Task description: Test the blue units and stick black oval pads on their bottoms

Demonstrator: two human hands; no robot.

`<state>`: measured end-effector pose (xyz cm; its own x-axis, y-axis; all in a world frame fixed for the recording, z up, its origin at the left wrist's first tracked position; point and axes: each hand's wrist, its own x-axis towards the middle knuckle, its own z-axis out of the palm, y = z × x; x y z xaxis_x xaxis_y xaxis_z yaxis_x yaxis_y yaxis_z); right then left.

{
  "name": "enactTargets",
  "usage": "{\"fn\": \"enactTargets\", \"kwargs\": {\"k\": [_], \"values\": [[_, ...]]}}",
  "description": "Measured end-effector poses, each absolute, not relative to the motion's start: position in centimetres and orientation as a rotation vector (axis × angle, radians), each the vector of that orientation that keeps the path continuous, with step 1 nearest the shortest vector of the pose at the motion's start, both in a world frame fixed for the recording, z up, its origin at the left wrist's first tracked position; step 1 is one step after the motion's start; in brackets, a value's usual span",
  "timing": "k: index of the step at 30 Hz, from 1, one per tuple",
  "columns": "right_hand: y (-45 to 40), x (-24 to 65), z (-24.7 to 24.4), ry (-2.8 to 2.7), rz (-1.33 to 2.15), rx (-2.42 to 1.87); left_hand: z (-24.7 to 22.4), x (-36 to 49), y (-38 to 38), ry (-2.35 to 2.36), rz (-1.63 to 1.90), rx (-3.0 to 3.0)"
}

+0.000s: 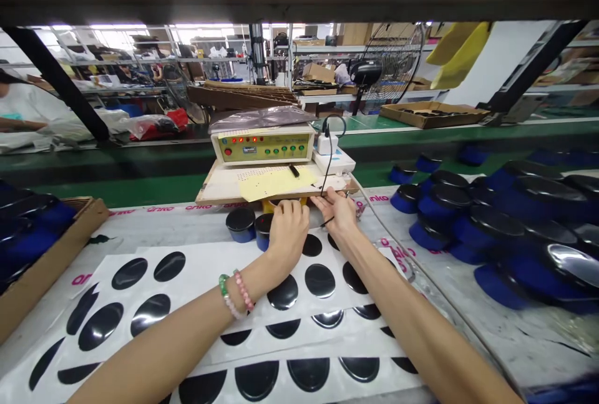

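1. While the left hand (289, 226) is placed at the yellow part (268, 206) beneath the wooden board (219, 181), mid-frame, its fingers are seen curled; whether anything is gripped cannot be told.
2. At the board's front edge, right of centre, the right hand (339, 212) is set with fingers bent beside a thin black lead (327, 222); its grip cannot be told either.
3. Many glossy black discs (320, 280) are carried by white sheets (201, 260) across the lower frame, so plenty appears unused.
4. Two black-topped blue cylinders (241, 224) are stood left of centre; matching cylinders (444, 196) are massed at right and in the left-hand carton (60, 260). Which are finished cannot be judged.
5. Fingertips are partly hidden by the board; the space is crowded by the control box (255, 142) above and a grey cord (390, 229).
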<state>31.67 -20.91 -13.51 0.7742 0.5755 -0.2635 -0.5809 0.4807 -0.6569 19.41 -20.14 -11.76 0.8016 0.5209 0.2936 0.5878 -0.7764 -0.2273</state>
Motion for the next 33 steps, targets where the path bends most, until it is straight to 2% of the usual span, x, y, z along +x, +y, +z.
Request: {"fn": "enactTargets", "kwargs": {"k": [24,33], "values": [[-20.1,33.5,-14.0,-0.054,0.766,-0.799,-11.4,21.9,-18.9,-0.893,-0.282,-2.617],[-20.6,33.1,-13.9,-0.212,0.768,-0.957,-11.0,16.3,-19.8,-0.755,-0.278,-2.819]]}}
